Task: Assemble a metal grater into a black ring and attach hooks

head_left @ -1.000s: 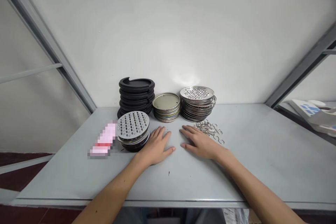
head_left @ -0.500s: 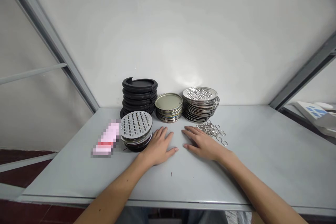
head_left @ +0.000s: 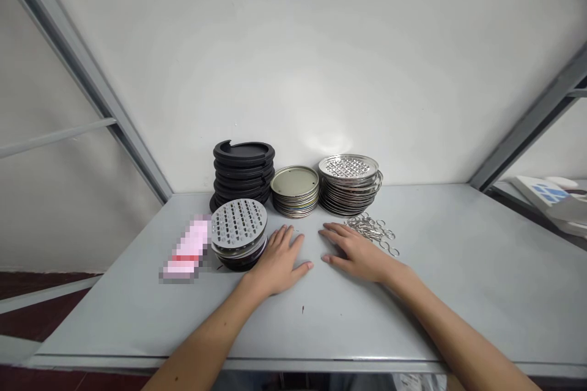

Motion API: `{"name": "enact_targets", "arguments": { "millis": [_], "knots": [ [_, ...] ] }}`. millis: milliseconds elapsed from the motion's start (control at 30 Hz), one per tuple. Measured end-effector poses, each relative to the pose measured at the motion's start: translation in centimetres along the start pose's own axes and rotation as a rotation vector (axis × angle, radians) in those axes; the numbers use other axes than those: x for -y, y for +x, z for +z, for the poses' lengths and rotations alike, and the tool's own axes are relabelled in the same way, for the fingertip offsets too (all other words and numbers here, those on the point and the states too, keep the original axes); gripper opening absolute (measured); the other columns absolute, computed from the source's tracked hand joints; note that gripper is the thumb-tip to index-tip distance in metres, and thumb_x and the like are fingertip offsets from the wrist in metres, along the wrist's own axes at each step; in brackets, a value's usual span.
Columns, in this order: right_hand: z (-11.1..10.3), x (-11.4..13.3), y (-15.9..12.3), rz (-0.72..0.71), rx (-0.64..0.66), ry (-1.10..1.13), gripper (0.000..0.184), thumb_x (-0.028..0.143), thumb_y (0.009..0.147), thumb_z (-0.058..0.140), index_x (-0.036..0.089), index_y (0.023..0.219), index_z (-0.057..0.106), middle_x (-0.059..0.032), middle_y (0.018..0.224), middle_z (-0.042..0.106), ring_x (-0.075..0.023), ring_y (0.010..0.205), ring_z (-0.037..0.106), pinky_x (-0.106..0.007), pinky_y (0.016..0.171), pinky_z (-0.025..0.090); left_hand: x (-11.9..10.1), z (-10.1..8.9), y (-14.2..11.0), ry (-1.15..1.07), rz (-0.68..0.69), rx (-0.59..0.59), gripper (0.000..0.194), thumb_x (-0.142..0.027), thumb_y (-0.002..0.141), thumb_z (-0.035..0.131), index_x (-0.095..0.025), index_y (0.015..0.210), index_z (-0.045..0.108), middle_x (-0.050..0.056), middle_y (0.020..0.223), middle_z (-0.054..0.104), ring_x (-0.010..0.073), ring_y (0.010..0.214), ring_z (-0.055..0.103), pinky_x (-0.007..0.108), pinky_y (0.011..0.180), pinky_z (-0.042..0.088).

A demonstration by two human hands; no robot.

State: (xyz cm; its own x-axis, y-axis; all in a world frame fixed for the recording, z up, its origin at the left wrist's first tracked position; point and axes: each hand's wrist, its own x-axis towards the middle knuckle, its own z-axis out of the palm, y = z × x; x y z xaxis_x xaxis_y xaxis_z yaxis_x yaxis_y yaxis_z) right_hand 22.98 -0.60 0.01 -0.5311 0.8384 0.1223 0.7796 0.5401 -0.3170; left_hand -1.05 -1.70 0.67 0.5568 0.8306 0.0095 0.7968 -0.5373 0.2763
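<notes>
My left hand (head_left: pixel 280 261) lies flat on the grey table (head_left: pixel 367 324), fingers stretched and holding nothing. Just left of it is a stack of round grater discs (head_left: pixel 239 224) with raised holes, dark pieces under them. Across from it my right hand (head_left: pixel 353 252) rests palm down with fingers apart, also holding nothing. Beside its fingers lies a loose pile of figure-eight metal rings (head_left: pixel 373 229). Behind the hands stand black notched round bases (head_left: pixel 244 171), a stack of flat olive metal discs (head_left: pixel 295 182), and shiny rimmed discs (head_left: pixel 349 168) with a perforated one on top.
A pixelated pink-and-red item (head_left: pixel 187 250) lies at the left of the table. A white wall (head_left: pixel 293 61) rises behind the stacks. Grey metal frame posts (head_left: pixel 137 153) stand at both sides. A white box with blue marks (head_left: pixel 545 192) is at the far right.
The view has tilted slightly, so the table and stacks sit a little lower in the picture. Both hands stay flat in place on the table.
</notes>
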Motion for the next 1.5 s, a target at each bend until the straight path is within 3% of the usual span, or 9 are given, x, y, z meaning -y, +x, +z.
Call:
{"name": "enact_targets", "arguments": {
  "millis": [233, 500, 633, 800, 967, 1167, 1267, 1367, 1500],
  "knots": [
    [-0.1, -0.2, 0.1, -0.026, -0.043, 0.029, 0.054, 0.048, 0.090, 0.049, 0.015, 0.132, 0.054, -0.0164, 0.139, 0.050, -0.0302, 0.125, 0.049, -0.045, 0.105, 0.041, 0.0, 0.0, 0.0, -0.011, -0.005, 0.005, 0.064, -0.054, 0.091, 0.043, -0.015, 0.141, 0.037, 0.019, 0.154, 0.026, 0.0361, 0.143, 0.020, 0.050, 0.115, 0.021],
    [-0.8, 0.6, 1.5, -0.080, -0.393, 0.210, 0.024, 0.032, 0.093, 0.044, 0.021, 0.097, 0.066, -0.0096, 0.107, 0.068, -0.0242, 0.104, 0.061, -0.041, 0.092, 0.049, 0.1, 0.2, 0.0, -0.025, 0.014, -0.016, 0.061, -0.054, 0.090, 0.044, -0.016, 0.138, 0.041, 0.018, 0.153, 0.027, 0.0357, 0.143, 0.021, 0.052, 0.114, 0.022],
    [-2.3, 2.3, 3.9, -0.162, -0.544, 0.166, 0.023, 0.027, 0.093, 0.045, 0.022, 0.107, 0.062, -0.0090, 0.113, 0.065, -0.0230, 0.108, 0.058, -0.039, 0.095, 0.047, 0.1, 0.1, 0.1, 0.002, 0.024, -0.018, 0.061, -0.054, 0.091, 0.043, -0.014, 0.138, 0.041, 0.020, 0.152, 0.028, 0.0366, 0.143, 0.020, 0.051, 0.115, 0.021],
    [-3.3, 3.6, 8.0, -0.172, -0.552, -0.094, 0.032, 0.024, 0.093, 0.043, 0.016, 0.119, 0.059, -0.0114, 0.119, 0.064, -0.0253, 0.112, 0.053, -0.040, 0.097, 0.042, 0.0, -0.1, 0.1, 0.020, 0.025, -0.019, 0.062, -0.053, 0.091, 0.043, -0.013, 0.139, 0.039, 0.021, 0.150, 0.031, 0.0360, 0.142, 0.023, 0.050, 0.114, 0.024],
    [-3.1, 3.2, 10.2, -0.113, -0.408, -0.236, 0.028, 0.023, 0.094, 0.043, 0.016, 0.105, 0.068, -0.0100, 0.099, 0.070, -0.0228, 0.092, 0.059, -0.036, 0.085, 0.042, 0.1, -0.1, 0.1, 0.008, 0.023, -0.013, 0.062, -0.053, 0.092, 0.042, -0.012, 0.139, 0.039, 0.021, 0.150, 0.030, 0.0364, 0.142, 0.023, 0.050, 0.114, 0.024],
    [-3.4, 2.6, 10.0, -0.131, -0.442, -0.213, 0.027, 0.022, 0.093, 0.046, 0.019, 0.104, 0.069, -0.0086, 0.101, 0.069, -0.0222, 0.094, 0.058, -0.036, 0.084, 0.044, 0.2, -0.1, 0.1, -0.015, 0.023, -0.012, 0.063, -0.054, 0.092, 0.041, -0.013, 0.139, 0.038, 0.021, 0.151, 0.030, 0.0367, 0.142, 0.022, 0.051, 0.114, 0.023],
    [-4.1, 1.6, 9.3, -0.133, -0.621, -0.228, 0.028, 0.022, 0.091, 0.046, 0.019, 0.108, 0.068, -0.0100, 0.112, 0.066, -0.0267, 0.113, 0.052, -0.043, 0.097, 0.039, 0.3, 0.0, 0.1, -0.020, 0.025, -0.007, 0.062, -0.053, 0.092, 0.042, -0.014, 0.139, 0.039, 0.020, 0.151, 0.030, 0.0362, 0.143, 0.020, 0.051, 0.114, 0.022],
    [-5.1, -0.1, 8.4, 0.001, -0.780, -0.297, 0.029, 0.022, 0.089, 0.046, 0.019, 0.109, 0.068, -0.0114, 0.114, 0.066, -0.0315, 0.118, 0.048, -0.051, 0.100, 0.035, 0.3, 0.0, 0.1, -0.032, 0.025, -0.002, 0.062, -0.053, 0.091, 0.042, -0.015, 0.140, 0.038, 0.019, 0.153, 0.028, 0.0357, 0.144, 0.019, 0.051, 0.115, 0.021],
    [-6.1, -1.8, 7.3, 0.133, -0.740, -0.366, 0.027, 0.024, 0.088, 0.047, 0.018, 0.100, 0.070, -0.0108, 0.101, 0.070, -0.0305, 0.102, 0.057, -0.047, 0.091, 0.041, 0.3, -0.2, 0.1, -0.043, 0.016, 0.012, 0.064, -0.054, 0.091, 0.042, -0.014, 0.141, 0.037, 0.020, 0.154, 0.026, 0.0356, 0.144, 0.017, 0.051, 0.115, 0.021]
  ]
}}
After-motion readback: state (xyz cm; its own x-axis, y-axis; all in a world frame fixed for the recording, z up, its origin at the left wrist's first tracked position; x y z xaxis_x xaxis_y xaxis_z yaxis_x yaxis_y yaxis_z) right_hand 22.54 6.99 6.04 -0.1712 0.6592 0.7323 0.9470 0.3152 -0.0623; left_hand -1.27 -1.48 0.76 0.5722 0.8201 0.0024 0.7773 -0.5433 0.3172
